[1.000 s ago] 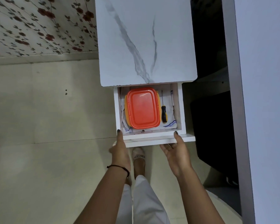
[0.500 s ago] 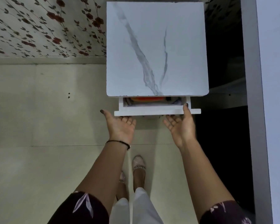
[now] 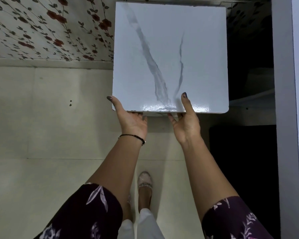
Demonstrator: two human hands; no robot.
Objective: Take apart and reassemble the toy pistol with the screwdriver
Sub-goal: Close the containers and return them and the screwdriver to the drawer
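Note:
A small table with a white marble-look top [image 3: 169, 49] stands in front of me. My left hand [image 3: 131, 121] is at its front left corner, thumb lying on the top and fingers curled under the edge. My right hand [image 3: 186, 125] holds the front edge near the middle the same way. The drawer under the top is pushed in and hidden. Neither the toy pistol nor the screwdriver is visible.
A floral papered wall [image 3: 50, 28] rises behind and to the left of the table. Pale floor tiles [image 3: 41, 118] spread to the left. A tall white panel [image 3: 286, 118] stands on the right, with a dark gap [image 3: 240, 152] beside the table. My sandalled foot [image 3: 145, 185] is below.
The open drawer with the orange-lidded box and screwdriver slid shut under the top. Both hands rose from the drawer front to the table's front edge.

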